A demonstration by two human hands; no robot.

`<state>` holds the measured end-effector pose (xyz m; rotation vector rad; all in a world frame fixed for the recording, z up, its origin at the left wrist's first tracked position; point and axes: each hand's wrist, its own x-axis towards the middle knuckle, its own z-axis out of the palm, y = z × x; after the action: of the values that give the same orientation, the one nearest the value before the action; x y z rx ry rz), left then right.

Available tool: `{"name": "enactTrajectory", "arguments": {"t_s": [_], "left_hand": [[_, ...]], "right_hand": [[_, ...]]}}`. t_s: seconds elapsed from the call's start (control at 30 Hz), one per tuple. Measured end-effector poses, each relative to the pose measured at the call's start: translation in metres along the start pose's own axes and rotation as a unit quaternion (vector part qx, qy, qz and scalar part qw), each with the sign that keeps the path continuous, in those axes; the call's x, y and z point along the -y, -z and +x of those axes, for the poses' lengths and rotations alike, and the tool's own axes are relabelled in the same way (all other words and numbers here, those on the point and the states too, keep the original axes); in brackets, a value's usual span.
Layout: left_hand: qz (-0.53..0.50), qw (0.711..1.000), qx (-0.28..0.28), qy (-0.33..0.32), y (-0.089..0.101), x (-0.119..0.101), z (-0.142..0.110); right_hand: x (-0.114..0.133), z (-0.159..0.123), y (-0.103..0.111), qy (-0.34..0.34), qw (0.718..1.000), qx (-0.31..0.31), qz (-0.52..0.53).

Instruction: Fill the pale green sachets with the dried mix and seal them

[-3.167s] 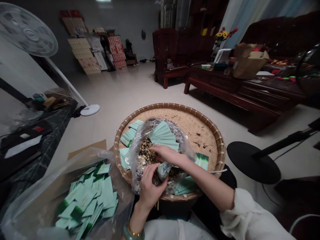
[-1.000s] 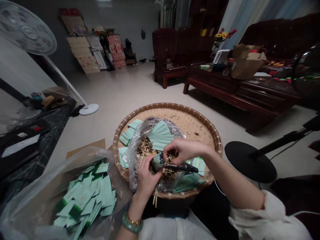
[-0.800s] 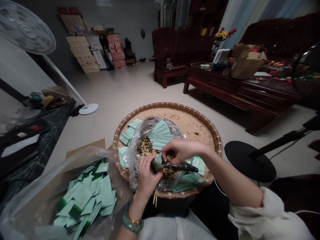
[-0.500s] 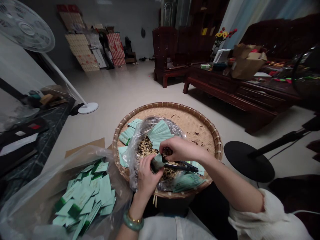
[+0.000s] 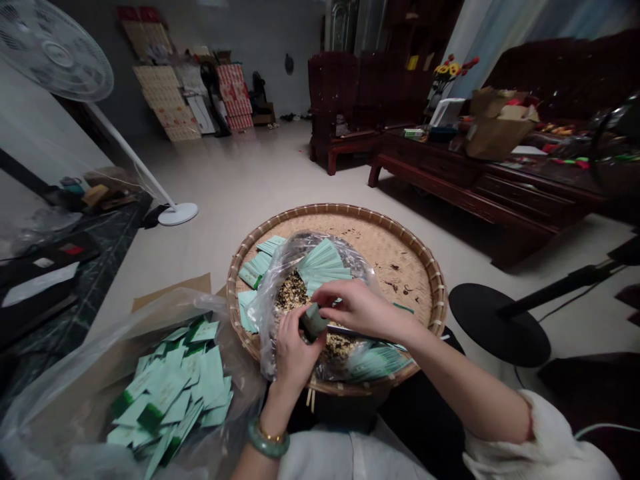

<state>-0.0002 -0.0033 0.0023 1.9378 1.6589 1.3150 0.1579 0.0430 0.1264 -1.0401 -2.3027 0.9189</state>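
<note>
My left hand (image 5: 294,350) is closed around a small green paper packet (image 5: 314,323), held upright above the bag. At the packet's upper right edge, the fingers of my right hand (image 5: 350,305) are pinched together and touch it. A slim black tool (image 5: 347,331) lies below my right hand; whether that hand grips it I cannot tell. Beneath both hands, a clear plastic bag (image 5: 273,287) holds loose pale and dark dried flakes (image 5: 293,293). A fanned stack of flat green packets (image 5: 324,263) rests on the flakes, and another stack (image 5: 377,361) lies nearer me.
The round woven tray (image 5: 413,257) carries the bag, with more green packets (image 5: 255,269) along its left side. On the left, a large plastic bag (image 5: 83,373) contains many green packets (image 5: 187,373). Fan bases, one white (image 5: 179,213) and one black (image 5: 500,325), stand on the floor.
My right hand's fingers have moved from above the packet's mouth, where dark bits showed in them, to its right edge. The black tool has swung, and more of the packet shows.
</note>
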Motion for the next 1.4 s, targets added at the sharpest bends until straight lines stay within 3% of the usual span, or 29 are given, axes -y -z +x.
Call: {"name": "enactTrajectory", "arguments": {"t_s": [0.1, 0.17, 0.33, 0.47, 0.73, 0.87, 1.4], "left_hand": [[-0.019, 1.0, -0.011, 0.023, 0.001, -0.001, 0.0], [-0.041, 0.997, -0.027, 0.053, 0.002, -0.001, 0.0], [-0.129, 0.978, -0.077, 0.146, 0.008, 0.004, 0.001], [-0.173, 0.965, -0.092, 0.177, 0.012, 0.007, 0.004], [-0.192, 0.958, -0.102, 0.189, 0.012, 0.009, 0.004], [-0.188, 0.961, -0.097, 0.181, 0.012, 0.009, 0.004], [-0.155, 0.971, -0.083, 0.161, 0.013, 0.01, 0.002]], "right_hand": [[-0.005, 0.0, 0.004, -0.023, 0.996, -0.067, 0.052], [-0.015, 0.001, 0.004, -0.047, 0.995, -0.077, 0.038], [-0.043, 0.004, -0.021, -0.072, 0.99, 0.071, -0.101], [-0.052, 0.01, -0.051, -0.089, 0.964, 0.129, -0.217], [-0.057, 0.028, -0.074, -0.037, 0.956, 0.194, -0.217], [-0.056, 0.026, -0.08, -0.005, 0.955, 0.189, -0.228], [-0.054, 0.018, -0.097, -0.04, 0.956, 0.175, -0.233]]}}
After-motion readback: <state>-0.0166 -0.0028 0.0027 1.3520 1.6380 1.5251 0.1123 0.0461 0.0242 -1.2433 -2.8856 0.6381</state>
